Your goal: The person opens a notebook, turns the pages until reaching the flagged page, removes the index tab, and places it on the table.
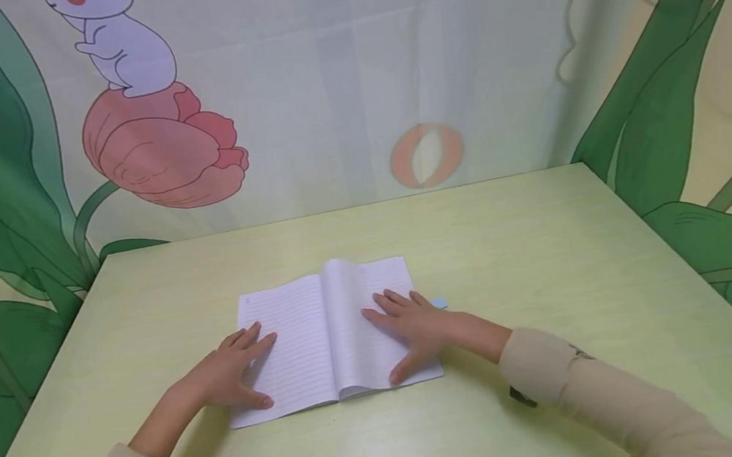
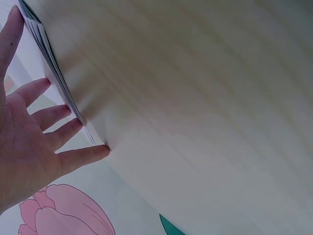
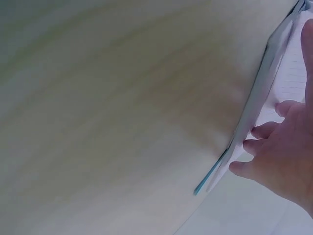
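Observation:
An open notebook with lined white pages lies on the table in the head view, its right-hand page bulging up along the middle fold. On the left page rests my left hand, fingers spread near the outer edge. My right hand presses on the right page with its fingers spread. Both wrist views show the notebook edge-on: straight left fingers touch one side, and right fingertips lie along the other. A small blue tab sticks out past the notebook's right edge.
The pale wood-look table extends around the notebook. Behind it hangs a printed curtain with a rabbit, a pink flower and green leaves. The table's far edge meets this curtain.

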Demonstrator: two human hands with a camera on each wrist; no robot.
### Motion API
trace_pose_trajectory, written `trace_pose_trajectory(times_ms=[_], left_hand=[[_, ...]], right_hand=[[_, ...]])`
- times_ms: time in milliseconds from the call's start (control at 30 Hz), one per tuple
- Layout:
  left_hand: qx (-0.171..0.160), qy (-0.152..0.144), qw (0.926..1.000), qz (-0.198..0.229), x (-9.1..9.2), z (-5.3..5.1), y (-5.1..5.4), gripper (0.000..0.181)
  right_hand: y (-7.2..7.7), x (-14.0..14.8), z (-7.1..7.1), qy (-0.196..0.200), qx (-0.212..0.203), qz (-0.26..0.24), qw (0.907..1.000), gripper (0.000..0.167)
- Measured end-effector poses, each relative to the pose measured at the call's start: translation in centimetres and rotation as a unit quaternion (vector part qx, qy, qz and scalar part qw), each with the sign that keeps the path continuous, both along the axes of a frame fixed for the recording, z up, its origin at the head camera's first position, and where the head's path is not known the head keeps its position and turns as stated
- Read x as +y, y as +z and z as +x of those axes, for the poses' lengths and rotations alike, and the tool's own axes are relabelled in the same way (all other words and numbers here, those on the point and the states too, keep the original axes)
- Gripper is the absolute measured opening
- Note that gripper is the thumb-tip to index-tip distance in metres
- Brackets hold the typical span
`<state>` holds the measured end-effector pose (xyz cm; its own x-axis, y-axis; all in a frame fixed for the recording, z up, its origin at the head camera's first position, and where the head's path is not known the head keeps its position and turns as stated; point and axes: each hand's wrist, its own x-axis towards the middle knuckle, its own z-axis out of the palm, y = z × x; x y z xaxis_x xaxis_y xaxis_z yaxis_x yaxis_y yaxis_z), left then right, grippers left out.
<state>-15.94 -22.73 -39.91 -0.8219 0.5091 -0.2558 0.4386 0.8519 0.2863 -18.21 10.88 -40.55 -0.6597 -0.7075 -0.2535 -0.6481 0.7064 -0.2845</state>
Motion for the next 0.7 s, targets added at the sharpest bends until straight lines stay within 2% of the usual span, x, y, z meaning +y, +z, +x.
trace_pose_trajectory(times_ms=[167, 433, 700], left_hand=[[0.0, 0.0, 1.0, 0.002, 0.0, 0.0, 0.0, 0.097], [0.002, 0.002, 1.0, 0.002, 0.0, 0.0, 0.0, 0.096], [0.004, 0.003, 1.0, 0.004, 0.1, 0.1, 0.1, 0.095]], right_hand=[[0.2, -1.3, 0.3, 0.002, -0.007, -0.009, 0.9999, 0.104], [0.1, -3.8, 0.2, 0.022, -0.017, -0.056, 0.998, 0.098], [0.4, -6.2, 0.6, 0.046, -0.033, -0.06, 0.9966, 0.095]])
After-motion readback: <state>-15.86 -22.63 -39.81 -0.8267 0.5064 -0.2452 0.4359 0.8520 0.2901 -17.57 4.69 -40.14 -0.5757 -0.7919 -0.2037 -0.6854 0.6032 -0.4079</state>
